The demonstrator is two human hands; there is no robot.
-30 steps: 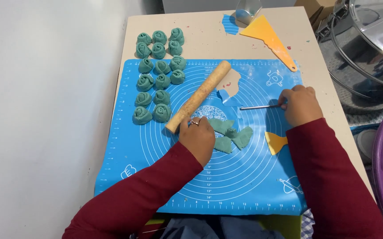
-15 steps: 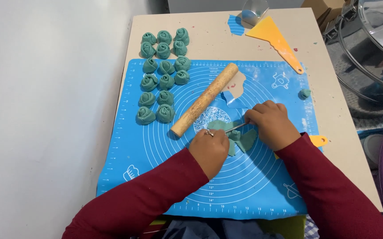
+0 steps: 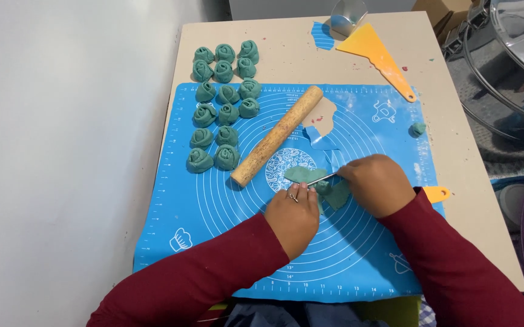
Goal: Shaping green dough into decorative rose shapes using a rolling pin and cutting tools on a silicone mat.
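Flat pieces of teal dough (image 3: 304,175) lie at the middle of a blue silicone baking mat (image 3: 213,200). My right hand (image 3: 376,184) grips a thin metal tool (image 3: 322,179) whose tip rests on the dough. My left hand (image 3: 293,217), with a ring on one finger, presses its fingertips on the dough just below the tool. A wooden rolling pin (image 3: 277,135) lies diagonally on the mat, up and left of both hands. Several teal dough roses (image 3: 221,109) sit in rows at the mat's upper left.
A yellow scraper (image 3: 378,56) and a metal ring cutter (image 3: 345,14) lie at the table's far edge. A small teal dough ball (image 3: 418,128) sits at the mat's right edge. A yellow object (image 3: 436,194) pokes out beside my right arm. Metal pots (image 3: 510,66) stand right of the table.
My right hand has moved left from the mat's right side to the dough, bringing the metal tool onto it. My left hand stays on the dough.
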